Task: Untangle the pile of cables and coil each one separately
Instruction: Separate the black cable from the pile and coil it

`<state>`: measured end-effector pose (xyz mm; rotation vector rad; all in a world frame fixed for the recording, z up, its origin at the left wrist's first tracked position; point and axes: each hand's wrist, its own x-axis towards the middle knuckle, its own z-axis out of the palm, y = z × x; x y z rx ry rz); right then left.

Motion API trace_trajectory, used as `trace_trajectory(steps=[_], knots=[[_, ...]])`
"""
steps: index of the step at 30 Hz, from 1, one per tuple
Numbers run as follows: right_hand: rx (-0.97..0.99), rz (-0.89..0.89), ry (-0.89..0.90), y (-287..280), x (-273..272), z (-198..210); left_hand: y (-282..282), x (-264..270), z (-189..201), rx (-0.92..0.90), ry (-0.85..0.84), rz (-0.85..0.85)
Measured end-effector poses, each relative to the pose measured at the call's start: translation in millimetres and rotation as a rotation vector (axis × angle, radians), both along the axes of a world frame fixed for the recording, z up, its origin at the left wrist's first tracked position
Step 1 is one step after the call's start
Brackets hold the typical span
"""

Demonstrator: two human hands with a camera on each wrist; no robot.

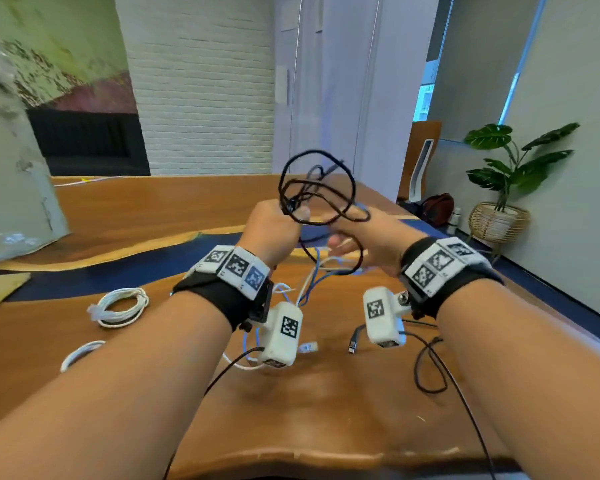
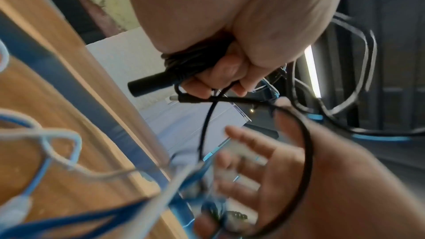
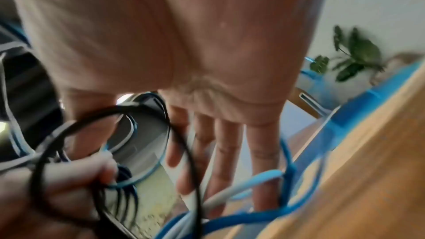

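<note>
My left hand is held above the wooden table and grips a bunch of loops of the black cable. In the left wrist view the fist is closed round the black bundle, and a black plug sticks out of it. My right hand is beside it with straight fingers, and one black loop hangs across them. Blue and white cables dangle tangled beneath both hands, and the blue cable runs under the right fingertips.
Two coiled white cables lie on the table at the left. A loose black cable with a USB plug lies at the right. A grey bag stands far left, a potted plant off the table at the right.
</note>
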<state>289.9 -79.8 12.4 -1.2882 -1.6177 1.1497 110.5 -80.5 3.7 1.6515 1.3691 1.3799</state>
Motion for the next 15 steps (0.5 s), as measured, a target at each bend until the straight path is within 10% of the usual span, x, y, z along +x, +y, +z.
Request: trace_trajectory(steps=[4,10,15], knots=[[0.091,0.111,-0.632,0,9,-31,3,-8,10,-0.007,-0.090,0.031],[0.074,-0.078,-0.952,9,46,-57,4,-35,36,0.022,-0.089,0.141],[0.074,-0.363,-0.601,19,67,-58,8,-45,45,0.025,-0.169,0.219]])
